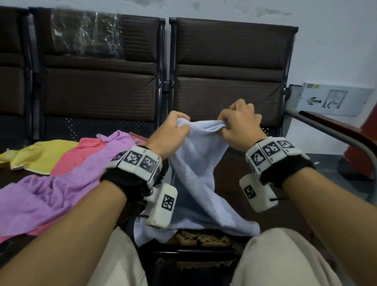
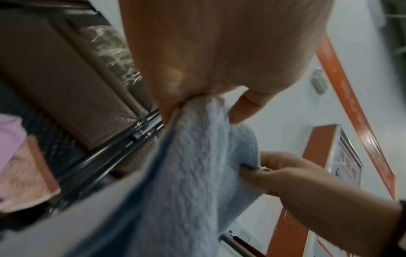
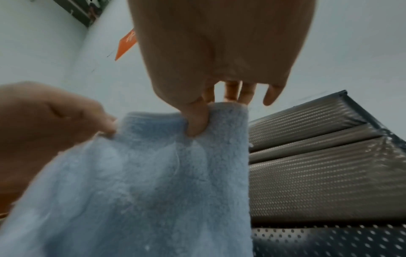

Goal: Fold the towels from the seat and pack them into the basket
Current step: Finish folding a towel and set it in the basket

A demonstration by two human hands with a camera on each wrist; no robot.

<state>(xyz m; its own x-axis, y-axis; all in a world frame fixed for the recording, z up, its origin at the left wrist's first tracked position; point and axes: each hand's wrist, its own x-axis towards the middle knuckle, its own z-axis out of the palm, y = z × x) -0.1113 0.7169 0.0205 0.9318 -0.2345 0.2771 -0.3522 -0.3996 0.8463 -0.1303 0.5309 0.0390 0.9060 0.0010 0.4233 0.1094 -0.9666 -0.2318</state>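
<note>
— Why is the pale blue towel [image 1: 197, 176] held up off the person's lap like that?

— To find its top edge, I'd say. The left hand [image 1: 170, 133] and right hand [image 1: 240, 121] each pinch it, fingers [image 3: 195, 121] curled tight, close together — likely ready to spread it for folding.

— And the rest?

— Purple towel [image 1: 49, 193], pink towel [image 1: 80, 155] and yellow towel [image 1: 36, 155] wait on the seat [image 1: 71, 128] beyond. No basket in view.
</note>
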